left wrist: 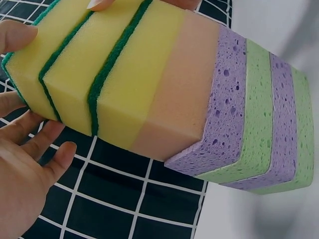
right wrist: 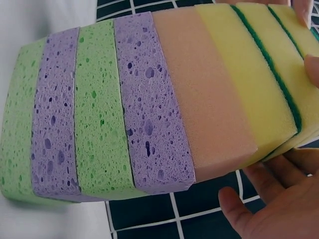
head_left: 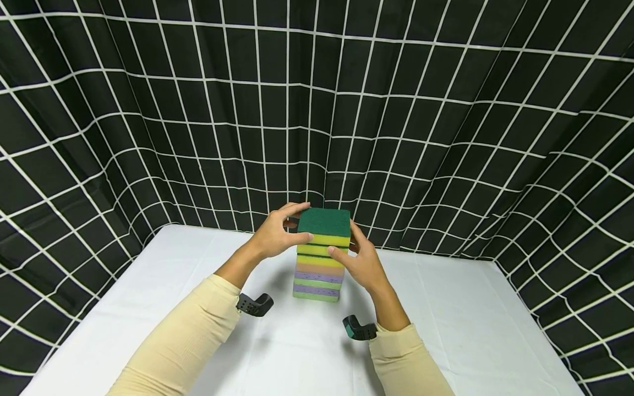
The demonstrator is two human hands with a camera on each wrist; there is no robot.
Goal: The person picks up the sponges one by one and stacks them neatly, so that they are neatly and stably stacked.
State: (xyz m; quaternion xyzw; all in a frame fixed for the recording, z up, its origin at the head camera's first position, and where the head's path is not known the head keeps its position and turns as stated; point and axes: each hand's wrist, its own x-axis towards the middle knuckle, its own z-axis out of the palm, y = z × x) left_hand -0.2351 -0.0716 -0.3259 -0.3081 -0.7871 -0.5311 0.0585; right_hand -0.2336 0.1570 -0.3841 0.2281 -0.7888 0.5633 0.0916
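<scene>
A tall stack of sponges stands on the white table. Its top sponge [head_left: 324, 221] is yellow with a dark green scouring face upward. My left hand [head_left: 274, 234] grips this sponge at its left end, thumb on the near side and forefinger at the far edge. On the right, my right hand [head_left: 366, 264] holds the upper stack, its thumb on the second yellow sponge [head_left: 312, 250] and its fingers round the side. Beneath are another yellow sponge, a peach layer [left wrist: 184, 74], and alternating purple sponges [right wrist: 55, 119] and light green sponges [right wrist: 97, 109].
The white table [head_left: 446, 308] spreads around the stack. Black cloth with a white grid [head_left: 396, 126] hangs behind and at both sides. A dark wrist device [head_left: 255, 304] juts from the left sleeve, and another wrist device [head_left: 359, 329] from the right.
</scene>
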